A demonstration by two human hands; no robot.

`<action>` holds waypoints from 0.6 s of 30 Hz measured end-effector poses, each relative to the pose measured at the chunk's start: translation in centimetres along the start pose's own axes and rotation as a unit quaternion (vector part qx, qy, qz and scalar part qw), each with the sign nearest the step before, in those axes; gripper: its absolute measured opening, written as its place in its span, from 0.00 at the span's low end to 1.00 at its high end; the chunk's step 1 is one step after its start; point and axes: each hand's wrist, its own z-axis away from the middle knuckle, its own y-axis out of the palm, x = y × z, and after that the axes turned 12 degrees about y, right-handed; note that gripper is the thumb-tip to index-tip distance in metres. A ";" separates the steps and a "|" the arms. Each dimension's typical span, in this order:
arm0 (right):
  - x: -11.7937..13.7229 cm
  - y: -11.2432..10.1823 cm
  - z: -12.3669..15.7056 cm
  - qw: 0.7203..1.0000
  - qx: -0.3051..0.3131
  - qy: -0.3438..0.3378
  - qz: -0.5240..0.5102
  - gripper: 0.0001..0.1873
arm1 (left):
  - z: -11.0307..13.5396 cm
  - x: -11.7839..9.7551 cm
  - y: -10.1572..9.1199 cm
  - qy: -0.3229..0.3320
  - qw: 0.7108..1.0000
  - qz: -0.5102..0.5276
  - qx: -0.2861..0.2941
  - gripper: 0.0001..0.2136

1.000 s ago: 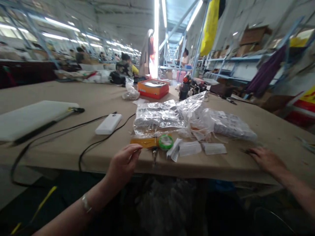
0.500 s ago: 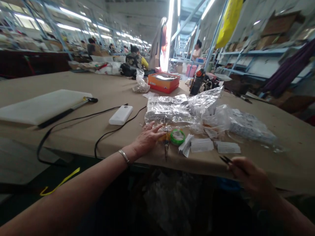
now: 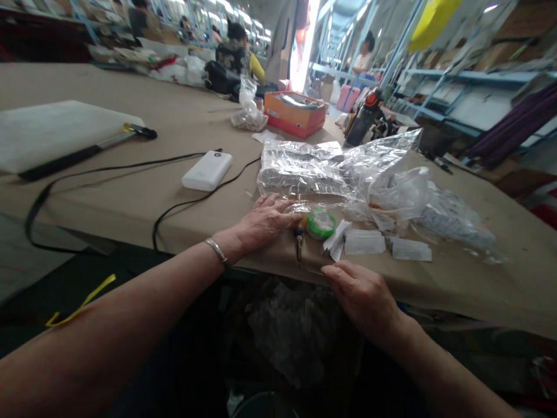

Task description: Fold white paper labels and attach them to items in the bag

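My left hand (image 3: 265, 220) lies flat on the brown table (image 3: 130, 197), fingers stretched out. It rests against the near edge of a clear plastic bag of silvery packets (image 3: 304, 174) and covers the orange handle of a small tool (image 3: 299, 241) whose dark tip points at the table edge. Right beside it lies a green tape roll (image 3: 321, 223). My right hand (image 3: 361, 290) is at the table's front edge with its fingers curled round a thin metal tool (image 3: 315, 270), only its tip showing. Two white label stacks (image 3: 364, 241) lie just beyond it.
A white power bank (image 3: 206, 170) with black cables lies to the left, and further left a white board (image 3: 52, 130) with a dark rod (image 3: 82, 152). More crumpled bags (image 3: 400, 191) lie at right. An orange box (image 3: 296, 110) and a dark bottle (image 3: 363, 119) stand behind. People work far off.
My left hand came up from the table edge and settled flat by the bag. My right hand picked up a thin tool at right and moved left toward the middle.
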 end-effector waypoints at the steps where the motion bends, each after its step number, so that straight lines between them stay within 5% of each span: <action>1: 0.1 0.0 -0.3 1.000 0.000 -0.011 0.017 0.10 | 0.0 0.0 -0.1 -0.001 1.000 0.005 0.000 0.20; 11: 0.1 -0.6 -1.8 0.989 0.010 -0.080 0.127 0.11 | -0.2 -0.2 -0.4 -0.009 0.999 0.031 0.005 0.18; 18: 0.1 -1.6 -1.3 0.991 0.014 -0.103 0.090 0.12 | -0.1 -0.1 -0.3 -0.003 1.000 0.025 0.003 0.19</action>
